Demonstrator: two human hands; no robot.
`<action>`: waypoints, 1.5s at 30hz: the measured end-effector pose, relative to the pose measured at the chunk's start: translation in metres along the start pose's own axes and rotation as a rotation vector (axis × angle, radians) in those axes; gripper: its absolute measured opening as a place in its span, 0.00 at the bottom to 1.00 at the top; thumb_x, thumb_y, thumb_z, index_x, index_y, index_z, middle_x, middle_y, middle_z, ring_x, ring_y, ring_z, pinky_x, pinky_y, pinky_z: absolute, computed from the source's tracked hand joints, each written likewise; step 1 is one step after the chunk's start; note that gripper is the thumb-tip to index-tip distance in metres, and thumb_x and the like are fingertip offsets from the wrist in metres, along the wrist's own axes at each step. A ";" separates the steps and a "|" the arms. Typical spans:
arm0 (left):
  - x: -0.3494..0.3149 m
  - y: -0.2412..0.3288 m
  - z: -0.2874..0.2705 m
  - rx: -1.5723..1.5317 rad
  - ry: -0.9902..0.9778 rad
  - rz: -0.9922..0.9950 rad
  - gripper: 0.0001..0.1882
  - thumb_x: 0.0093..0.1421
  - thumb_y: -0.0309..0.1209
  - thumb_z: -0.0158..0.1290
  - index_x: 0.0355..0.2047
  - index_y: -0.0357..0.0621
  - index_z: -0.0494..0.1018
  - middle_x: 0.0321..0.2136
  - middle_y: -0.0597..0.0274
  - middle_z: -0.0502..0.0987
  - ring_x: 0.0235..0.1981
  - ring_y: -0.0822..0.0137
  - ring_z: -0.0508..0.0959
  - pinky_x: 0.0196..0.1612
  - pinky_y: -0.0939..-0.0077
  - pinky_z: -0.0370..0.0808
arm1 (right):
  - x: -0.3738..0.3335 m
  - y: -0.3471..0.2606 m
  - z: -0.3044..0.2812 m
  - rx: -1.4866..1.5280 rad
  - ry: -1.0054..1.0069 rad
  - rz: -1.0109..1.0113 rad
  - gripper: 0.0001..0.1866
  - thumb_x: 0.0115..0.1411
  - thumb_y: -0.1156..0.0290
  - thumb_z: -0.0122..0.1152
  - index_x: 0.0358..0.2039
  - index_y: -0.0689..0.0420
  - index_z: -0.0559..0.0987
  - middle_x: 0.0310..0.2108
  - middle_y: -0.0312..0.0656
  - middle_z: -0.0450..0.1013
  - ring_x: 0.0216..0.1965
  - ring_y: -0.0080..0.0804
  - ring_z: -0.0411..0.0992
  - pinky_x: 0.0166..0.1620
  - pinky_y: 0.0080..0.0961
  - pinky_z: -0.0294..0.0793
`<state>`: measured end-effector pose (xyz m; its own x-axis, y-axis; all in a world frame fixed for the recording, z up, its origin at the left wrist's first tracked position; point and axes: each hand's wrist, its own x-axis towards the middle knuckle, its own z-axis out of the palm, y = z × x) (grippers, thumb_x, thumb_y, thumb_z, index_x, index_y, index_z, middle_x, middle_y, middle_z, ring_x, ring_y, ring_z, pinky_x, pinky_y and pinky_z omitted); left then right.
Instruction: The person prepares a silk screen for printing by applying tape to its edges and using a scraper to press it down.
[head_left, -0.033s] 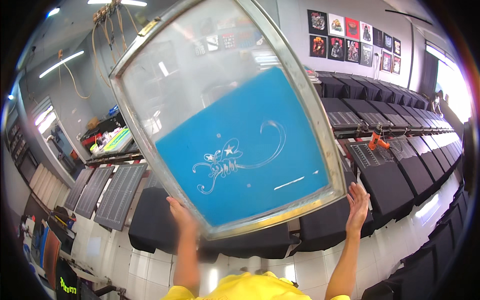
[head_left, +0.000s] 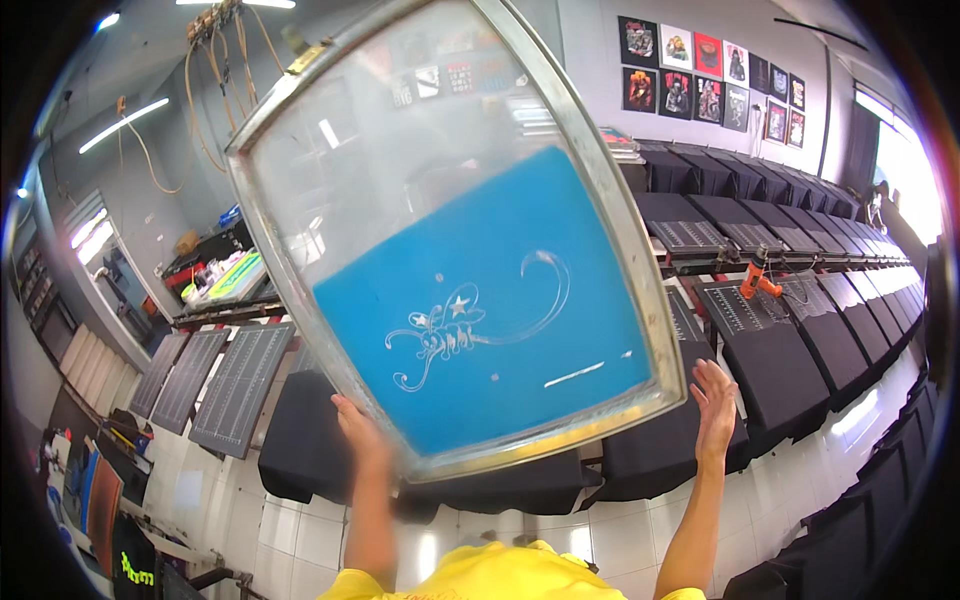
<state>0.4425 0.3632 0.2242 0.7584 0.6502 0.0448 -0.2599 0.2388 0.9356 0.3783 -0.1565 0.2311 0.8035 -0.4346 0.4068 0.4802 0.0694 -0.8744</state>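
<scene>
A large screen-printing frame (head_left: 627, 225) with metal sides is held up, tilted, in front of me. The lower part of its mesh carries a blue coating (head_left: 520, 400) with a clear line drawing of a curly-tailed creature and stars; the upper part is see-through. My left hand (head_left: 362, 432) is closed on the frame's lower left side, its fingers partly hidden behind the metal. Just off the lower right corner is my right hand (head_left: 714, 405), fingers spread and stretched upward, holding nothing. A small gap shows between it and the frame.
Long rows of printing boards draped with black cloth (head_left: 770, 365) run along the right. An orange heat gun or drill-like tool (head_left: 758, 276) rests on one board. Bare gridded boards (head_left: 240, 390) stand at left, near a cluttered bench (head_left: 215, 280). Hoses (head_left: 190, 110) hang upper left.
The frame's right side has shifted slightly left, widening the gap to my right hand. My left hand stays on its side of the frame.
</scene>
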 end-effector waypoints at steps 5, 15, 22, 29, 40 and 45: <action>0.025 -0.032 -0.074 0.457 0.098 0.037 0.38 0.74 0.58 0.29 0.44 0.31 0.75 0.40 0.45 0.78 0.43 0.48 0.77 0.50 0.57 0.71 | -0.025 0.020 0.071 -0.037 -0.417 0.189 0.26 0.76 0.56 0.42 0.62 0.65 0.69 0.58 0.48 0.72 0.59 0.33 0.70 0.62 0.28 0.65; 0.051 -0.105 -0.094 0.964 -0.181 -0.201 0.36 0.75 0.49 0.28 0.36 0.30 0.78 0.34 0.42 0.81 0.38 0.44 0.80 0.43 0.49 0.73 | -0.093 0.157 0.095 -0.698 0.004 0.413 0.25 0.70 0.59 0.50 0.22 0.66 0.69 0.17 0.40 0.61 0.22 0.28 0.59 0.28 0.36 0.61; 0.090 -0.168 -0.104 0.940 -0.187 -0.249 0.36 0.74 0.50 0.30 0.33 0.30 0.77 0.31 0.43 0.81 0.35 0.46 0.80 0.42 0.51 0.73 | -0.084 0.199 0.099 -0.854 -0.011 0.427 0.25 0.69 0.59 0.49 0.23 0.70 0.72 0.18 0.55 0.67 0.21 0.42 0.64 0.31 0.44 0.65; 0.116 -0.172 -0.087 0.819 -0.196 -0.263 0.33 0.74 0.49 0.35 0.30 0.28 0.75 0.25 0.48 0.77 0.29 0.52 0.76 0.38 0.54 0.71 | -0.076 0.209 0.113 -0.875 0.002 0.439 0.26 0.69 0.58 0.49 0.22 0.70 0.70 0.16 0.50 0.63 0.21 0.36 0.62 0.29 0.43 0.62; 0.130 -0.191 -0.093 0.762 -0.190 -0.279 0.34 0.74 0.50 0.37 0.23 0.32 0.70 0.19 0.59 0.70 0.23 0.63 0.69 0.30 0.58 0.67 | -0.078 0.219 0.114 -0.931 0.032 0.501 0.26 0.69 0.56 0.49 0.27 0.69 0.77 0.24 0.58 0.73 0.29 0.55 0.72 0.36 0.47 0.69; 0.139 -0.194 -0.105 0.742 -0.288 -0.351 0.30 0.75 0.52 0.38 0.31 0.36 0.72 0.28 0.64 0.69 0.30 0.69 0.67 0.35 0.65 0.69 | -0.077 0.215 0.123 -0.987 0.057 0.513 0.25 0.68 0.53 0.49 0.30 0.66 0.79 0.29 0.60 0.77 0.35 0.63 0.76 0.39 0.51 0.72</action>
<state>0.5354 0.4825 0.0122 0.8695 0.3955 -0.2960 0.3979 -0.2057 0.8941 0.4624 0.0021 0.0443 0.7968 -0.6018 -0.0536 -0.4151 -0.4808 -0.7724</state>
